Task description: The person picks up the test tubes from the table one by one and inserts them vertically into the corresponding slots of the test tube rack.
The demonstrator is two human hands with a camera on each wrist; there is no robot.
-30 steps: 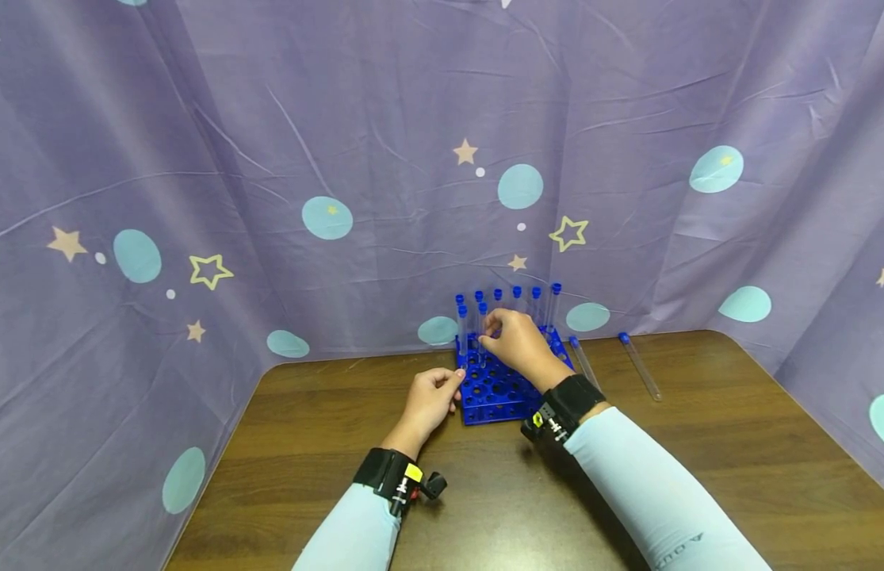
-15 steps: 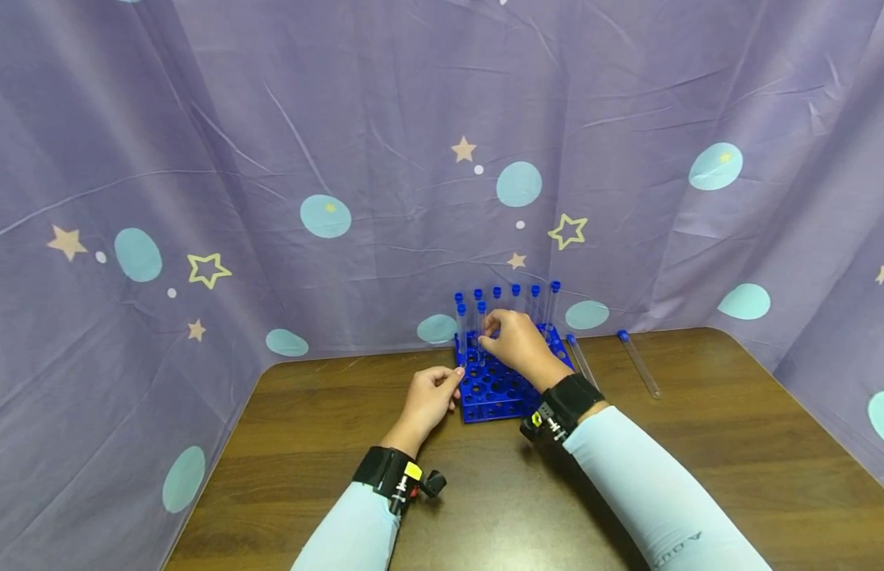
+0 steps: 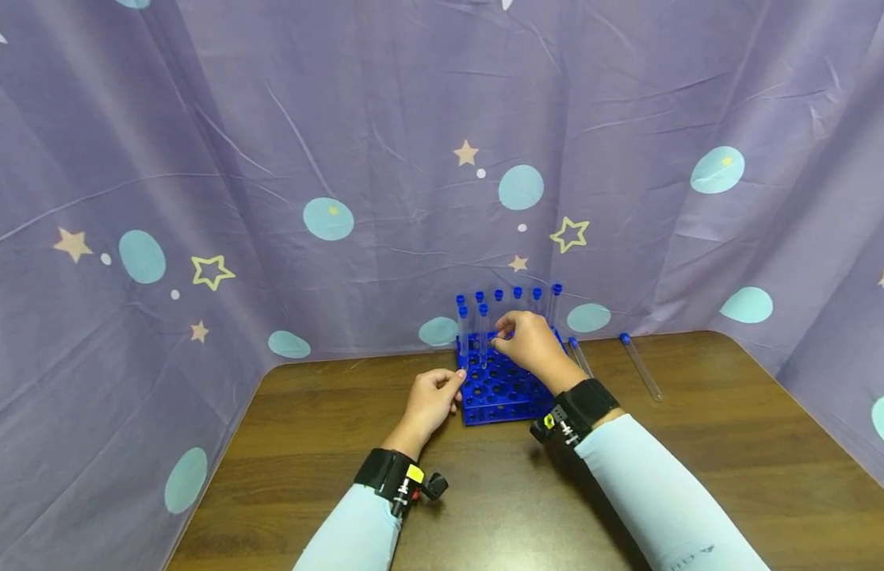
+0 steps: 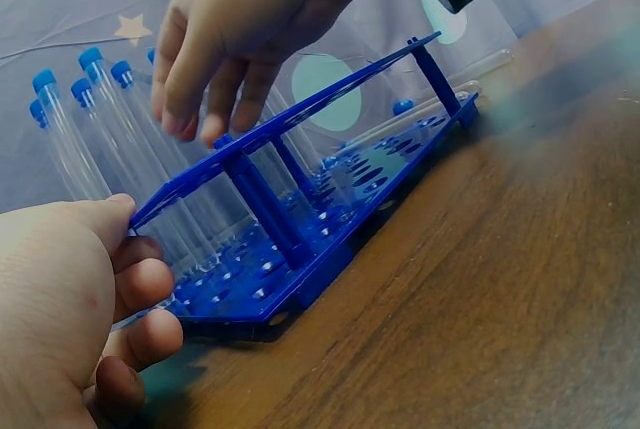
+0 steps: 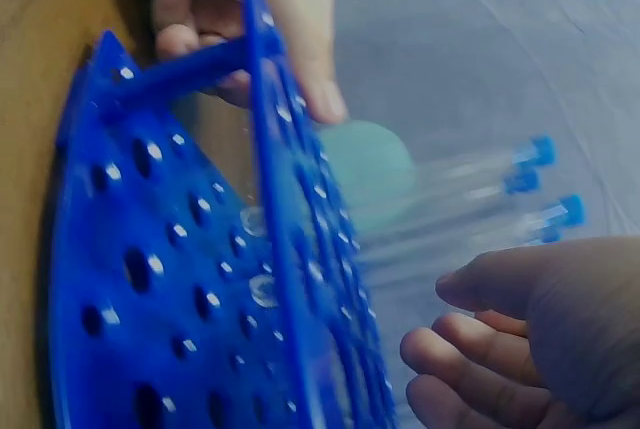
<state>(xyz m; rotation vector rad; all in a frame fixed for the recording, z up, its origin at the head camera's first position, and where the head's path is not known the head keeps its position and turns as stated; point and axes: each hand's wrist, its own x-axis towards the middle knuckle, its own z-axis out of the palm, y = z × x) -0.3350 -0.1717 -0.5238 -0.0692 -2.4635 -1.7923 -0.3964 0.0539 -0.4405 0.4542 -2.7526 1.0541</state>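
Observation:
A blue test tube rack (image 3: 511, 410) stands at the back of the table. My left hand (image 3: 429, 403) pinches the left edge of its upper plate between thumb and fingers, seen close in the left wrist view. Several clear tubes with blue caps stand upright along the back row. Two more, a test tube (image 3: 464, 329) at the left end and a second test tube (image 3: 483, 331) beside it, stand one row nearer. Just right of that second one is my right hand (image 3: 530, 347), over the rack, its fingers loosely bent and apart with nothing between them in the right wrist view (image 5: 500, 349).
Right of the rack, a capped tube (image 3: 641, 369) lies on the wooden table (image 3: 470, 507). Another lying tube (image 3: 580, 357) is partly hidden behind the right forearm. A purple patterned curtain (image 3: 384, 159) hangs close behind the rack.
My right hand has let go of the second front tube and moved a little to the right. That tube stays upright in the rack. The left hand keeps its place.

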